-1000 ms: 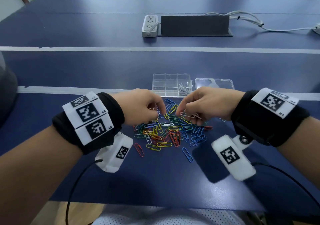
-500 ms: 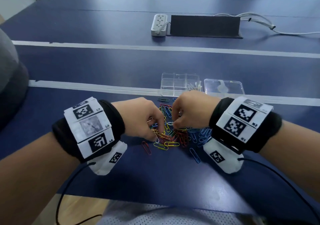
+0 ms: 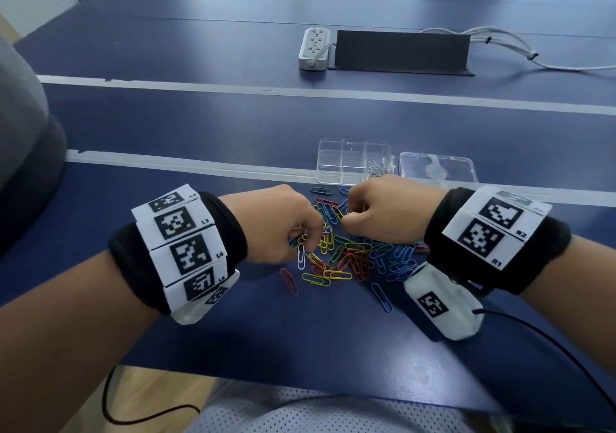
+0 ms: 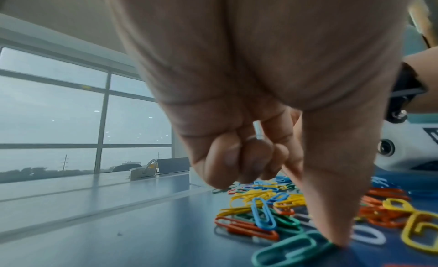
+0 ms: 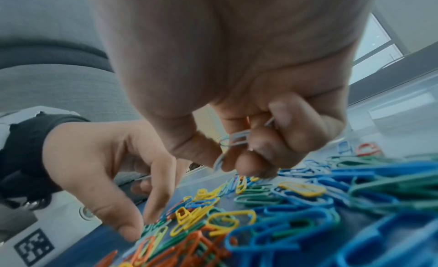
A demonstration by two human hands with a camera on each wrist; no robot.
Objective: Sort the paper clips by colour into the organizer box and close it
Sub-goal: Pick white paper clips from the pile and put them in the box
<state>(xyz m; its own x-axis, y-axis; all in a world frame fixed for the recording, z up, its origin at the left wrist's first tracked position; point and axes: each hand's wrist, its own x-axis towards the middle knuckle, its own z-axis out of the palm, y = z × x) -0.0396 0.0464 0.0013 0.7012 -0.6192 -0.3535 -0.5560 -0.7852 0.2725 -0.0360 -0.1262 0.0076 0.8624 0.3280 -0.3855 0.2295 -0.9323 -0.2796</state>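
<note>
Both hands have closed in over the pile: right hand pinches pale clips, left hand seemingly curls round one, so sorting barely begun

Left hand over dark blue tabletop: fingers curled, pinching a small silver paper clip; thumb tip touches a green plastic-coated paper clip at the multicoloured clip pile edge.

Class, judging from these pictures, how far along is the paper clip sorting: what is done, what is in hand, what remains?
Done: some silver clips lie in one compartment of the clear plastic organizer box.
In hand: the right hand grips several pale silvery clips; the left hand picks among the pile.
Left: the heap of coloured paper clips on the blue table is unsorted, and the clear lid lies open.
</note>
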